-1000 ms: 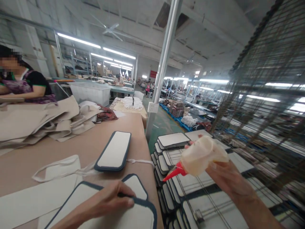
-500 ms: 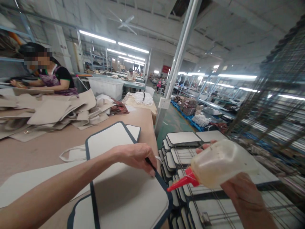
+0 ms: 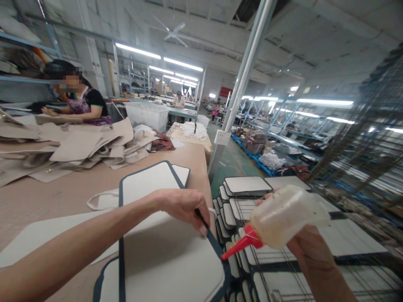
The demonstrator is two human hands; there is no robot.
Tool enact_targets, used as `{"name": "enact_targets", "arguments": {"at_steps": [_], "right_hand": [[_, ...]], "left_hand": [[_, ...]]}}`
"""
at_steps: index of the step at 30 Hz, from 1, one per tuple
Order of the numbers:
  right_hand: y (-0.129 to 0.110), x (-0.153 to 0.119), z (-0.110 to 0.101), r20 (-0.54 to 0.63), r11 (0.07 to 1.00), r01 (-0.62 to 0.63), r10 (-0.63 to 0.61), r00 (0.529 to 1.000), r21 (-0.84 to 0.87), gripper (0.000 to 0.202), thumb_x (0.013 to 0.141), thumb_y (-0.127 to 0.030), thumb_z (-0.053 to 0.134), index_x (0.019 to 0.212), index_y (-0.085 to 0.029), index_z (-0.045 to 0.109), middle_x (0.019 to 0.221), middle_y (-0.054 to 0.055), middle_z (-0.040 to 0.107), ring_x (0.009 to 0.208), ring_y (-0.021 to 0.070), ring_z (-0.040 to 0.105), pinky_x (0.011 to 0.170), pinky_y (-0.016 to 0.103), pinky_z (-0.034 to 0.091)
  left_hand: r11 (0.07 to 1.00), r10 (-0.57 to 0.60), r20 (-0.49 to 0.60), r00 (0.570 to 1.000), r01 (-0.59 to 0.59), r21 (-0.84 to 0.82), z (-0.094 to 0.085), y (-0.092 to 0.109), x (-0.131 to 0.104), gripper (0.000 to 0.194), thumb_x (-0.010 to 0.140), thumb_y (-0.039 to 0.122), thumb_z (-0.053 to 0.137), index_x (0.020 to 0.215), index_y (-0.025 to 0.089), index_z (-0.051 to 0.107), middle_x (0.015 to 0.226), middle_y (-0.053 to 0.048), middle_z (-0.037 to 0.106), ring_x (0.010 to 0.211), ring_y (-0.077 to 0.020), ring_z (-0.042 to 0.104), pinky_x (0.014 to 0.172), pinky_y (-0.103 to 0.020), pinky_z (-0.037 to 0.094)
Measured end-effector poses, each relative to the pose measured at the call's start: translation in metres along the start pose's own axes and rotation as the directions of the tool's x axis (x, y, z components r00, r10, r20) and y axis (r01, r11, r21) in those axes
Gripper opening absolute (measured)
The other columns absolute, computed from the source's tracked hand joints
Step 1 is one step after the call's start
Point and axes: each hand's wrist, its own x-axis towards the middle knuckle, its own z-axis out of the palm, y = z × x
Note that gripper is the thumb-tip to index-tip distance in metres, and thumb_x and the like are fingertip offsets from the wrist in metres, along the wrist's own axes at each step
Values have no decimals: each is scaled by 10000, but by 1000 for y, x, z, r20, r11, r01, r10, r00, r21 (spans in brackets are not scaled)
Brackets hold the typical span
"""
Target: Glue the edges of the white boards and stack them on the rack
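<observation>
A: Step in hand?
B: Looks like running glue along the panel's dark border [image 3: 215,247]. Red nozzle [image 3: 242,244] tip sits at that border near the close right corner; contact, can't tell.

A: Hands?
B: Right hand [image 3: 310,243] wrapped around the translucent squeeze bottle [image 3: 288,214]. Left hand [image 3: 187,207] pinched narrow on the border of the cream panel [image 3: 173,268].

A: Next move calls for?
B: My read: squeeze lightly, track the tip along the border, left hand steadying the edge.

A: Where and which way?
B: Panel's over the bench [image 3: 197,157], on top of other pieces. Long axis runs away from the person, leaning far-left; near end cut off by frame. Bottle's over the stacked panels [image 3: 247,183] at right, tilted, long axis slanting, nozzle pointing down-left, base up-right.
</observation>
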Motion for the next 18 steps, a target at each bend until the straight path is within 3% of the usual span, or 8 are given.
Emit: {"name": "enact_targets", "arguments": {"at_steps": [4,10,13,16,18], "right_hand": [[-4,1,4,-32,999,14,-15,999,-30,649,482,-175,813,1090,-313,634,977,-17,711,915,234,674,806,340,565],[-2,-1,-11,-19,992,-49,47,999,-117,574,498,-112,739,1034,-301,662,966,31,724,973,288,660,884,412,522],[-3,-5,-6,-21,1000,-10,9,1000,-15,601,513,-220,827,1071,-345,641,953,-6,717,928,253,674,856,370,531],[-9,-8,5,62,999,-34,33,998,23,457,608,-409,828,1023,-329,654,907,0,706,876,221,680,822,321,535],[-12,-7,7,68,1000,-25,24,997,18,397,630,-454,811,970,-311,663,862,2,699,839,217,681,800,321,545]], "left_hand": [[1000,5,-1,1000,-5,-11,0,0,0,140,783,152,707,882,93,787,703,-36,728,589,-100,562,520,-136,405],[999,-1,16,1000,1,-32,1,-1,0,181,796,157,690,922,58,775,757,-67,739,642,-121,592,546,-142,428],[999,-11,14,1000,11,-30,1,-2,-1,180,793,166,694,912,59,776,747,-64,737,638,-126,594,543,-149,427],[1000,-9,-1,1000,9,-20,2,-4,-3,151,788,173,697,878,85,781,715,-45,730,623,-127,593,532,-153,418],[1000,3,-3,1000,-3,-16,3,-6,-4,156,791,179,692,877,82,778,716,-49,728,625,-129,594,535,-155,417]]}}
